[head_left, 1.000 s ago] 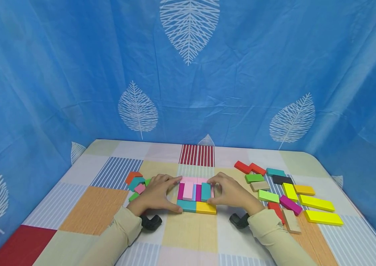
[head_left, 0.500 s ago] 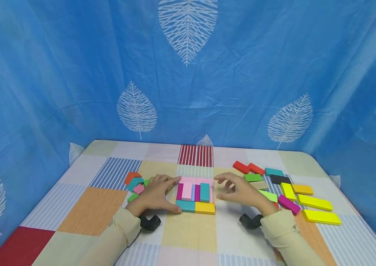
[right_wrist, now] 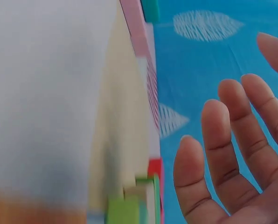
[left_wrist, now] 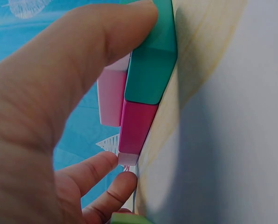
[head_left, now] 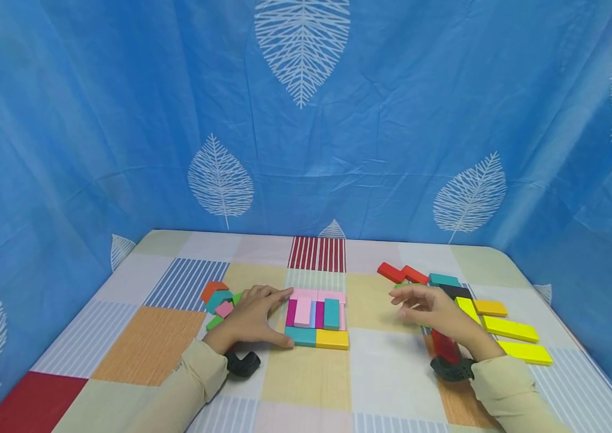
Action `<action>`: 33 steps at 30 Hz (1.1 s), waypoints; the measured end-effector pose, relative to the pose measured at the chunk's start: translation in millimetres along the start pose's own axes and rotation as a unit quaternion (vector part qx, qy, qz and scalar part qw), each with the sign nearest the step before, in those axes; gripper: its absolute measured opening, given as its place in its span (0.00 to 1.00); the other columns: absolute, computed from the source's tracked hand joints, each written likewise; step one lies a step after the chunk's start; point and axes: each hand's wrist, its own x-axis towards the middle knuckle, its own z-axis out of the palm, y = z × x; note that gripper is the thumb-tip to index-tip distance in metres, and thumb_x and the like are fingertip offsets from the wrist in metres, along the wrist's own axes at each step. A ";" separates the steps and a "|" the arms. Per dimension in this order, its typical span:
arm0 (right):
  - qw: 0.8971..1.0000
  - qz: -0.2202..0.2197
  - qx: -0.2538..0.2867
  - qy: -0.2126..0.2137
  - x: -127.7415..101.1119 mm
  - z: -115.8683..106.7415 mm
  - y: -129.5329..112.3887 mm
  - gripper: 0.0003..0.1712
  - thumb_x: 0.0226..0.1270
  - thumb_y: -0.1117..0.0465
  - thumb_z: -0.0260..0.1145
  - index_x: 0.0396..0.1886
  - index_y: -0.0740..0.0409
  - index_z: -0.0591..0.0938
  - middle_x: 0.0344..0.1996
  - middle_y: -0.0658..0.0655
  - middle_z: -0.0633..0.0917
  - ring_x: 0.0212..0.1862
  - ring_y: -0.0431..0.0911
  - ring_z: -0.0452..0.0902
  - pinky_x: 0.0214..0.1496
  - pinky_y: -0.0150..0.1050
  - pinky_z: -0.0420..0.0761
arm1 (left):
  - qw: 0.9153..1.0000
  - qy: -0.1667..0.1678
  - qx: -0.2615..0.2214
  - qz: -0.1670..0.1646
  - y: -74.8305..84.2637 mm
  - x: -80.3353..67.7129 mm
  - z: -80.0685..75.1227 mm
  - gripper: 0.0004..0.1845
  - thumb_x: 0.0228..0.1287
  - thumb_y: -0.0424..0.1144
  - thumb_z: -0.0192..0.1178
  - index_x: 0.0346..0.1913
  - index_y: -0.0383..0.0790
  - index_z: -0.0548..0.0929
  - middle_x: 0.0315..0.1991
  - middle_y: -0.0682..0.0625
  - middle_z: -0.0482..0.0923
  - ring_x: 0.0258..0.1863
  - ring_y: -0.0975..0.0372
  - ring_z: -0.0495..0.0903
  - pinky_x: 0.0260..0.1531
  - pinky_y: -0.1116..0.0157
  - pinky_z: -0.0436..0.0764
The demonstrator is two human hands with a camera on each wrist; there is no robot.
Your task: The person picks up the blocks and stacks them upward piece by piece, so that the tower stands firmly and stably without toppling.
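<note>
A flat square of coloured blocks [head_left: 315,316] lies mid-table, with pink, magenta and teal pieces and a teal and a yellow one along the front. My left hand [head_left: 260,316] rests against its left side, thumb at the front teal block [left_wrist: 150,79] and fingers by the far pink corner. The magenta block [left_wrist: 135,126] shows between them. My right hand [head_left: 416,305] hovers with fingers spread over the loose blocks on the right and holds nothing. In the right wrist view the right hand [right_wrist: 232,154] is open in the air.
Loose blocks lie at the right: red [head_left: 403,273], teal [head_left: 443,280], black [head_left: 457,292], yellow [head_left: 508,329]. A small pile [head_left: 219,300] sits behind my left hand. Blue leaf-print cloth [head_left: 306,120] walls the checked table [head_left: 149,343] on three sides.
My right hand has let go of the right side of the block square and moved right, over the loose blocks. The left hand has stayed in place.
</note>
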 end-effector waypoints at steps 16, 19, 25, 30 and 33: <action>0.983 0.098 -0.091 0.128 -66.5 -74.3 27.6 0.19 0.79 0.66 0.69 0.62 0.73 0.82 0.49 0.28 0.85 0.50 0.23 0.79 0.48 0.27 0.84 | 1.000 0.003 0.000 0.003 -0.5 -1.1 -2.3 0.63 0.43 0.66 0.82 0.82 0.42 0.71 0.65 0.43 0.77 0.68 0.45 0.67 0.70 0.39 0.66; 0.970 0.133 -0.138 0.152 -77.4 -92.1 34.7 0.21 0.79 0.62 0.70 0.61 0.73 0.82 0.47 0.25 0.83 0.48 0.20 0.75 0.46 0.28 0.82 | 1.000 0.002 -0.001 0.003 0.0 -1.3 -2.1 0.63 0.43 0.66 0.82 0.82 0.42 0.71 0.65 0.43 0.77 0.68 0.45 0.67 0.70 0.38 0.65; 0.943 0.203 -0.210 0.163 -101.5 -129.4 47.4 0.27 0.78 0.56 0.72 0.63 0.75 0.81 0.47 0.44 0.89 0.41 0.19 0.70 0.43 0.39 0.79 | 1.000 0.004 -0.004 0.005 1.2 -1.3 -0.7 0.62 0.43 0.66 0.82 0.81 0.41 0.71 0.65 0.42 0.77 0.68 0.44 0.67 0.69 0.38 0.66; 0.932 0.259 -0.209 0.143 -118.6 -144.7 65.0 0.32 0.78 0.55 0.72 0.66 0.79 0.77 0.53 0.66 0.89 0.44 0.33 0.79 0.43 0.44 0.82 | 1.000 0.003 -0.004 0.007 1.7 -1.1 -0.4 0.62 0.44 0.65 0.82 0.82 0.40 0.71 0.65 0.41 0.77 0.69 0.43 0.67 0.69 0.37 0.66; 0.927 0.292 -0.197 0.127 -124.0 -146.7 76.0 0.37 0.77 0.54 0.73 0.68 0.81 0.74 0.59 0.79 0.83 0.49 0.52 0.83 0.44 0.46 0.84 | 1.000 0.001 -0.004 0.008 1.9 -0.5 -0.5 0.62 0.44 0.65 0.82 0.82 0.40 0.71 0.65 0.41 0.77 0.69 0.44 0.67 0.69 0.37 0.66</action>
